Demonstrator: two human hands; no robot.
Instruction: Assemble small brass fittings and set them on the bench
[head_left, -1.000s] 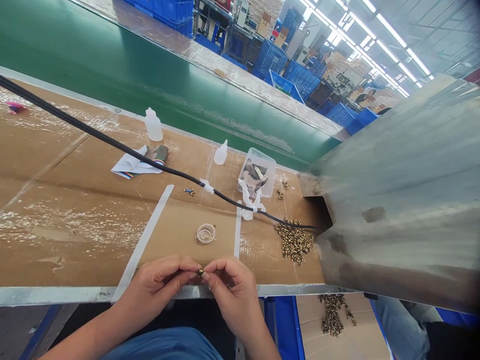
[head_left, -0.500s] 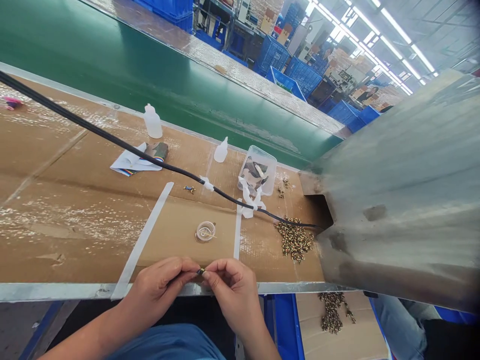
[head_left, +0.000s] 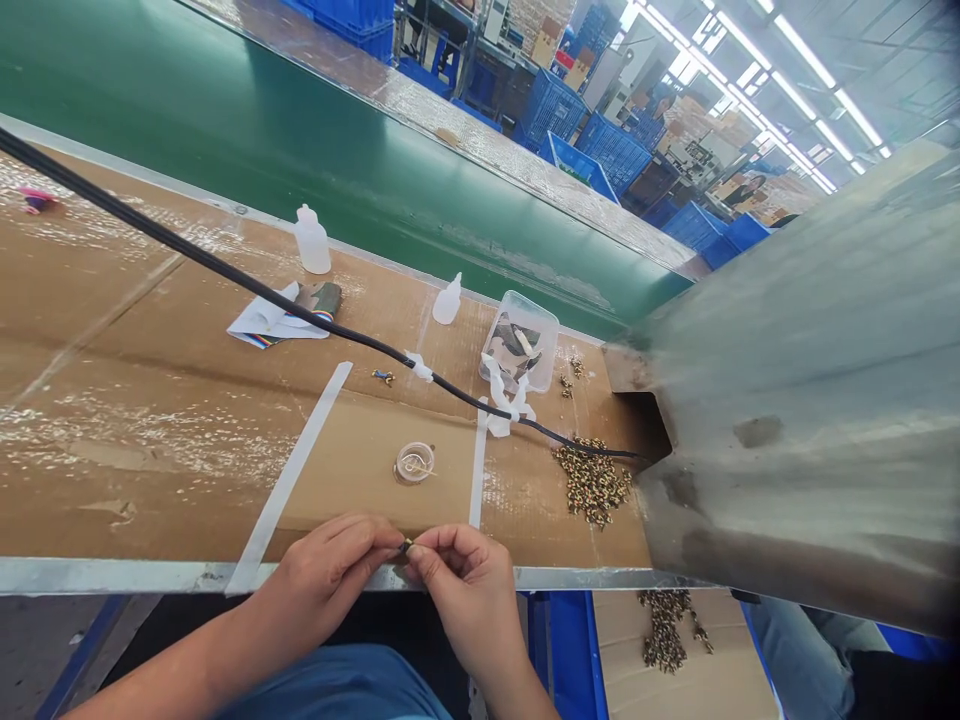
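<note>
My left hand (head_left: 334, 568) and my right hand (head_left: 471, 585) meet above the table's front edge. Both are closed in a pinch on a small dark-and-yellow piece (head_left: 407, 546), mostly hidden by the fingertips; its exact kind does not show. Just beyond them, on a taped cardboard sheet (head_left: 345, 470), stands a small clear round cup (head_left: 414, 463) with a thin stick in it. To the right lies a pile of small black-and-gold pieces (head_left: 592, 483). A blue-and-yellow piece (head_left: 383, 377) lies farther back.
A black cable (head_left: 360, 343) crosses over the table. Behind it are two white squeeze bottles (head_left: 313, 240), a folded cloth (head_left: 281, 315) and a clear plastic box (head_left: 520, 340). A metal housing (head_left: 810, 400) blocks the right. More pieces (head_left: 666, 630) lie on cardboard below. A green belt (head_left: 330, 160) runs behind.
The view has shifted slightly. Both hands stay together on the small piece, with only a slight change in the fingers.
</note>
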